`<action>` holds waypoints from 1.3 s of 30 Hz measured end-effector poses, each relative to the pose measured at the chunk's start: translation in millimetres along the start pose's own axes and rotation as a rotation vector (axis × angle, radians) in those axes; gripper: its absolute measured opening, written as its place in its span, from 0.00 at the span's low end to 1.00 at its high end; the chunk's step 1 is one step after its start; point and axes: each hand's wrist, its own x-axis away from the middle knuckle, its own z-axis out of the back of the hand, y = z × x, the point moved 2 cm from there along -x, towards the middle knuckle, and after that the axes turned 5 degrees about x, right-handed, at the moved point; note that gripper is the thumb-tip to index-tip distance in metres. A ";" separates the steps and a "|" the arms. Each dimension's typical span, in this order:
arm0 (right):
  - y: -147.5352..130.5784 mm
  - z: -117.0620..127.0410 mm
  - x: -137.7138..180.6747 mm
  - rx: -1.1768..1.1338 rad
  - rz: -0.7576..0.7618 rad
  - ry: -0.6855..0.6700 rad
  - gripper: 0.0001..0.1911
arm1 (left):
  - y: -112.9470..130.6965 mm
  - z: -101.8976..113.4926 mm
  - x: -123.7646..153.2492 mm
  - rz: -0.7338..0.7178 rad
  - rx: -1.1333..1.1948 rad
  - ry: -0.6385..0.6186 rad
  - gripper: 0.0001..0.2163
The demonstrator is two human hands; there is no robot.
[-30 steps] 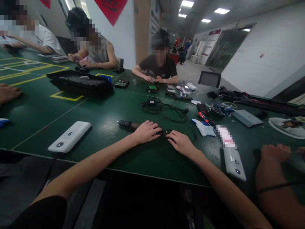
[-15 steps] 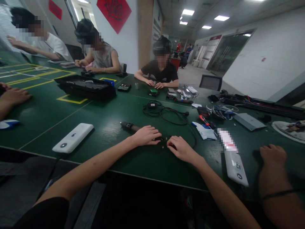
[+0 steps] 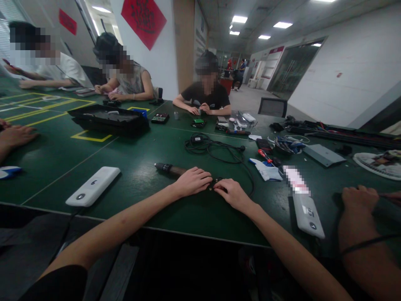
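Note:
My left hand (image 3: 193, 181) and my right hand (image 3: 231, 193) rest on the green table (image 3: 140, 159), their fingertips meeting over a small dark part (image 3: 214, 186). Both hands have the fingers curled down onto that part; it is too small and dark to name. Just behind my left hand lies a dark powered screwdriver (image 3: 169, 169), its tip pointing left. A black coiled cable (image 3: 219, 148) lies beyond the hands.
A white power bank (image 3: 93, 186) lies at my left, another white one (image 3: 307, 211) at my right. A neighbour's hand (image 3: 360, 198) rests at far right. A black tray (image 3: 108, 118), red-handled screwdriver (image 3: 265, 155) and blue-white cloth (image 3: 266, 170) lie farther off. Three people sit across.
My hands have stayed together on the small part, the right fingers shifting slightly toward the left hand. The view has swung a little.

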 end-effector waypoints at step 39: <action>-3.7 -8.4 -4.2 0.200 -0.019 0.131 0.03 | 2.0 0.0 -1.9 -0.012 -0.040 0.023 0.12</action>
